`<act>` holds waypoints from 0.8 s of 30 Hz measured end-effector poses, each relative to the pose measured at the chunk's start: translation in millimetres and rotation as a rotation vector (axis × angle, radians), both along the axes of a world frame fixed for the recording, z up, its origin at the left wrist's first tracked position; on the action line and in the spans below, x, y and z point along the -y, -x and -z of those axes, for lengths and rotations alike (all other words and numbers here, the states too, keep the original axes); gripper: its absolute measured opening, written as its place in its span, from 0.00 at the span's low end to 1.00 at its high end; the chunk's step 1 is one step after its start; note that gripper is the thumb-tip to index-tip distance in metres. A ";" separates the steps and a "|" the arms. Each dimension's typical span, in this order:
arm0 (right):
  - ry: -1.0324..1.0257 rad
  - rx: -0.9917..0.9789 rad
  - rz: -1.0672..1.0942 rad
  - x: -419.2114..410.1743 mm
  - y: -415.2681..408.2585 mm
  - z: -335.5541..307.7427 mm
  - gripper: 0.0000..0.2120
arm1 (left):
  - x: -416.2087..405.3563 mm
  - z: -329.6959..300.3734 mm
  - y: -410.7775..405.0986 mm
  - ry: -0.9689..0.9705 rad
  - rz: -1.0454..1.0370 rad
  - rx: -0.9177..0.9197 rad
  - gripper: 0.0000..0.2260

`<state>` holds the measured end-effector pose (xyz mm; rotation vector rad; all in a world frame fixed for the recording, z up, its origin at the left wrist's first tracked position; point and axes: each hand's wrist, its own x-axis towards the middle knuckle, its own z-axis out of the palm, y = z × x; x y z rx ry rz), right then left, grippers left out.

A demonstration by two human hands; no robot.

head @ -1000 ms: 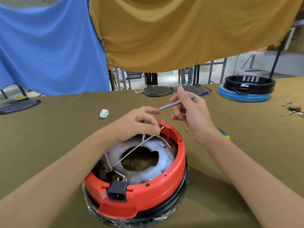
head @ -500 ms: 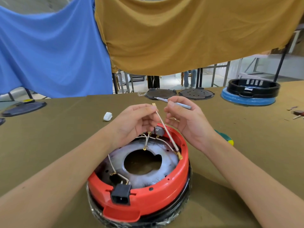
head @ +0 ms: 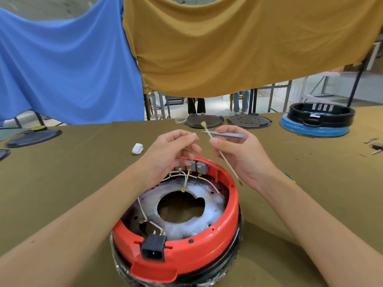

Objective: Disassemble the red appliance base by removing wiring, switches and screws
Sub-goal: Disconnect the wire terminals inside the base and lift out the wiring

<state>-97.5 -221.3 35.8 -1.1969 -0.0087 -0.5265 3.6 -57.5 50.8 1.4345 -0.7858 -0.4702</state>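
Red appliance base (head: pixel 186 255) sits on the olive-covered desk (head: pixel 72 183), below and just nearer than both hands, its black power socket (head: pixel 153 248) on the near rim. Two grey switches (head: pixel 196 167) stand side by side inside its far rim, directly under the left hand (head: pixel 172 152). That hand's fingers are curled, pinching a thin wire. The right hand (head: pixel 240 156) pinches one loose white wire (head: pixel 222 155), free of the base, with a brass terminal at each of its two ends, and also holds one grey tool (head: pixel 226 134) across its fingers. Several more white wires (head: pixel 186 179) lie inside the base. Beyond the hands lie two dark round plates (head: pixel 248 121); left of the left hand lies one small white piece (head: pixel 137 148).
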 end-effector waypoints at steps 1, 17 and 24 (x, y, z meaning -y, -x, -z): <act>-0.012 -0.051 0.102 5.1 0.0 -0.9 0.15 | -0.6 1.4 -2.1 -0.048 -0.088 0.113 0.02; 0.504 -0.396 0.668 66.5 -9.8 20.2 0.13 | -6.1 19.5 -21.8 -0.509 -0.382 0.595 0.08; 0.658 -0.397 0.799 78.5 -11.1 25.2 0.07 | -7.1 20.3 -23.0 -0.528 -0.370 0.610 0.07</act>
